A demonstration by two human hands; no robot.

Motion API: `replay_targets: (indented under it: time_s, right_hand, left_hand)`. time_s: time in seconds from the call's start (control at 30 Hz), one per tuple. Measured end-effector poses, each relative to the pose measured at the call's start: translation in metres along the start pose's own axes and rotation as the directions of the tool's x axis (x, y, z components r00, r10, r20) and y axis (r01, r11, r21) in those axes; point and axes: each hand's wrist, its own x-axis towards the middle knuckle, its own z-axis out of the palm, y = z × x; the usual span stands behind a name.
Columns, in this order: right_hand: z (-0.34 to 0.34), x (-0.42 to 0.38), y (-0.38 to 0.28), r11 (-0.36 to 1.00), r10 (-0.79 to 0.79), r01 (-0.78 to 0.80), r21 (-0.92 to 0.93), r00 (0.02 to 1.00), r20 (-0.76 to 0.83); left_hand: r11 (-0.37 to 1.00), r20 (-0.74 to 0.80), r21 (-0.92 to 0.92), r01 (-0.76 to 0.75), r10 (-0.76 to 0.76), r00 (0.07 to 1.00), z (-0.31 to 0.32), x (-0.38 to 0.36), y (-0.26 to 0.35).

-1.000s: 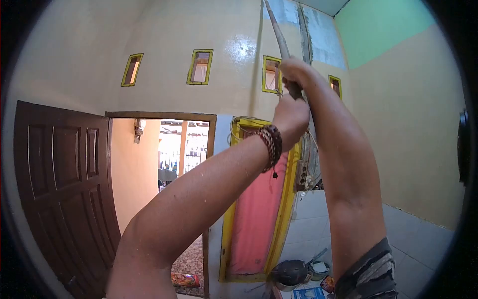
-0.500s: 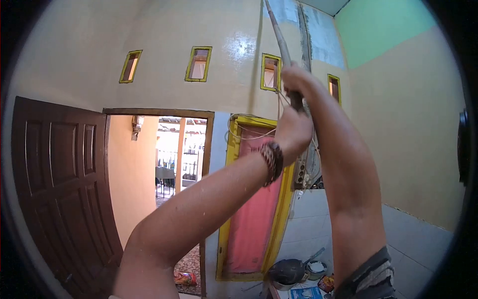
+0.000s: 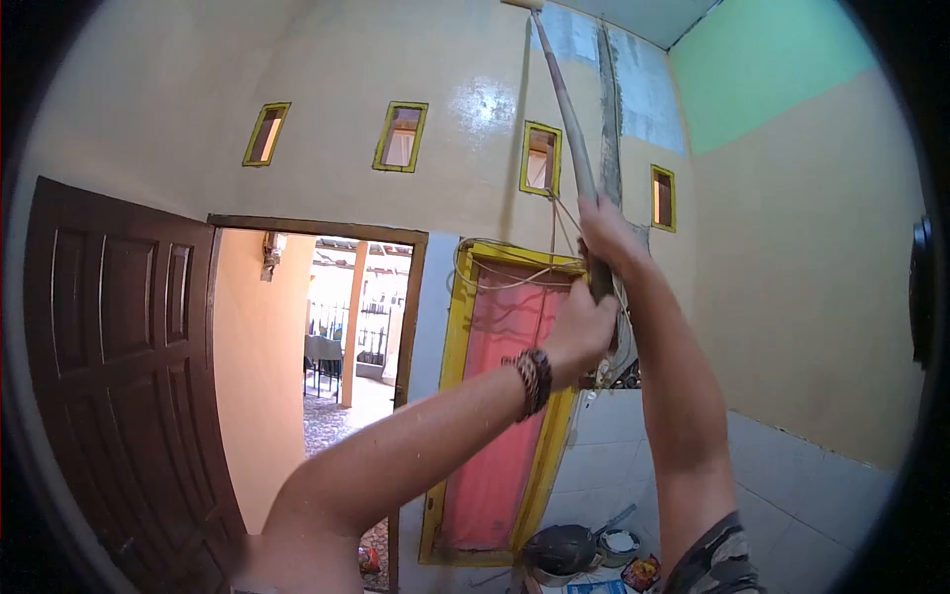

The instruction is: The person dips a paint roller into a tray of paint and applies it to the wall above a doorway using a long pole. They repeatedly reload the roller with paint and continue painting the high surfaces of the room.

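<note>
Both hands lower than a second ago, left hand [image 3: 581,332] and right hand [image 3: 606,230] clamped on long grey wooden pole [image 3: 569,119], its top cut off by the frame.

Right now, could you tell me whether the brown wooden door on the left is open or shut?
Open. The brown door is swung aside, and the doorway beside it shows a sunlit outdoor area.

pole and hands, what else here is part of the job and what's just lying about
In use: pole, gripped by left hand and right hand; wall it reaches up.

Lying about: pan, bowl, packets, open door.
</note>
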Motion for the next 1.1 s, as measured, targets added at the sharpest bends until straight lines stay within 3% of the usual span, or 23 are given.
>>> replay_targets:
  time_s: [0.07, 0.1, 0.17, 0.23, 0.27, 0.3, 0.33, 0.43, 0.5, 0.63, 0.97, 1.1]
  right_hand:
    - [0.002, -0.035, 0.011, 0.938, 0.219, -0.237, 0.252, 0.971, 0.097]
    - [0.004, -0.047, 0.015, 0.937, 0.22, -0.238, 0.256, 0.971, 0.096]
    - [0.015, -0.065, 0.025, 0.788, 0.356, -0.418, 0.452, 0.908, 0.219]
    - [0.03, -0.074, 0.035, 0.831, 0.339, -0.366, 0.418, 0.93, 0.141]
    - [0.034, -0.075, 0.041, 0.871, 0.311, -0.312, 0.38, 0.948, 0.065]
    - [0.037, -0.075, 0.045, 0.87, 0.316, -0.317, 0.378, 0.946, 0.065]
    - [0.041, -0.072, 0.048, 0.902, 0.295, -0.285, 0.323, 0.955, 0.019]
    - [0.038, -0.059, 0.039, 0.954, 0.23, -0.212, 0.211, 0.971, -0.063]
    - [0.031, -0.036, 0.032, 0.975, 0.185, -0.17, 0.145, 0.978, -0.098]
    - [0.011, 0.013, 0.028, 0.955, 0.166, -0.148, 0.256, 0.985, -0.048]
    - [-0.023, 0.064, 0.027, 0.95, 0.136, -0.119, 0.288, 0.99, -0.038]
    - [-0.022, 0.074, 0.03, 0.955, 0.159, -0.136, 0.263, 0.985, -0.067]
  left_hand:
    - [0.969, 0.047, -0.092, 0.229, -0.226, 0.973, 0.001, -0.028, 0.002]
    - [0.938, 0.062, -0.156, 0.309, -0.303, 0.951, 0.004, -0.039, 0.001]
    - [0.917, 0.032, -0.22, 0.334, -0.335, 0.941, 0.007, -0.054, -0.022]
    - [0.888, 0.01, -0.296, 0.352, -0.366, 0.931, 0.011, -0.055, -0.061]
    - [0.997, -0.211, 0.015, 0.081, -0.076, 0.975, 0.011, -0.056, -0.064]
    - [0.918, -0.317, 0.369, -0.145, 0.271, 0.909, 0.012, -0.057, -0.068]
    - [0.959, -0.333, 0.269, 0.094, 0.001, 0.943, 0.012, -0.057, -0.071]
    - [0.968, -0.349, 0.222, 0.117, -0.033, 0.937, 0.011, -0.037, -0.068]
    - [0.963, -0.357, 0.26, 0.075, 0.024, 0.934, 0.013, -0.014, -0.062]
    - [0.973, -0.397, 0.231, 0.004, 0.091, 0.913, 0.029, 0.022, -0.029]
    - [0.97, -0.38, 0.241, -0.017, 0.111, 0.918, 0.054, 0.088, -0.024]
    - [0.985, -0.348, 0.173, 0.014, 0.048, 0.936, 0.053, 0.102, -0.03]
